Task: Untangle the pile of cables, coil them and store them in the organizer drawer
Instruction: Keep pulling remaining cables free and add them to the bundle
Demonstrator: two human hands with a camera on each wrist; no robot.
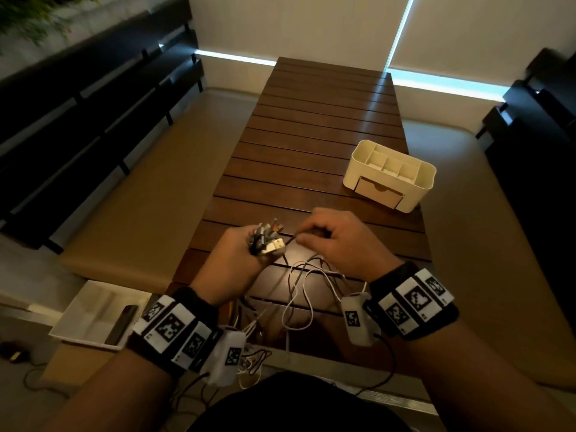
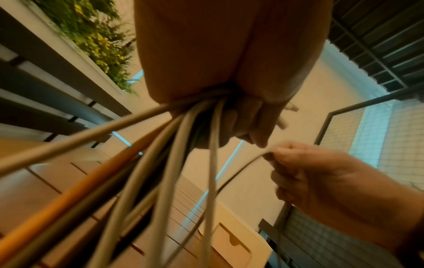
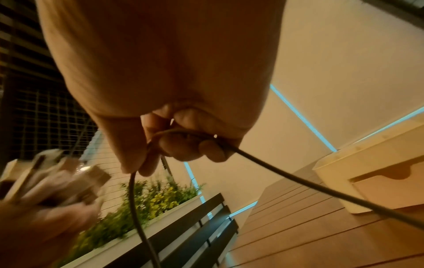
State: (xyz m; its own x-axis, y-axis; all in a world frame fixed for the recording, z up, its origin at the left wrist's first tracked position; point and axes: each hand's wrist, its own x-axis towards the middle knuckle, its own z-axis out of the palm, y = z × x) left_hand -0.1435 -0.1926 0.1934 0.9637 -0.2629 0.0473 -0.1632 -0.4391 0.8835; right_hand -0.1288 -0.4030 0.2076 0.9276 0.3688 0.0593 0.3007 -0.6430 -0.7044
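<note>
Long dark-brown slatted wooden table (image 1: 311, 145) runs from 6 to 12 o'clock in the head view. Cream plastic desk organizer (image 1: 389, 179) sits at about 2 o'clock from the hands, near the table's right edge. Its small pale front drawer (image 1: 378, 192) looks closed; nothing seen in the open top compartments. White shallow tray (image 1: 93, 313) is off the table at 8 o'clock, holding a dark flat object (image 1: 123, 322), unclear what.

Progress judgement: early. Cables gathered by their ends but no coil visible, nothing stored, drawer not yet opened. Left to do: separate each cable, coil, open the drawer, load.

Loose white and grey cable loops (image 1: 307, 294) sprawl on the table at 6 o'clock, between the wrists, some trailing over the near edge.

Left hand (image 1: 237, 260) is fisted around a bunch of cable ends, the connector plugs (image 1: 266, 240) sticking out the top at 12 o'clock. The left wrist view shows white, grey and orange cords (image 2: 160, 172) fanning down from the fist.

Right hand (image 1: 336, 241), just beside the left at 3 o'clock, has its fingers curled and pinches a single thin dark cable (image 3: 275, 174) between thumb and fingers (image 3: 213, 150); the cable loops through the fingers and hangs down on both sides. Probably being pulled free of the bunch.
</note>
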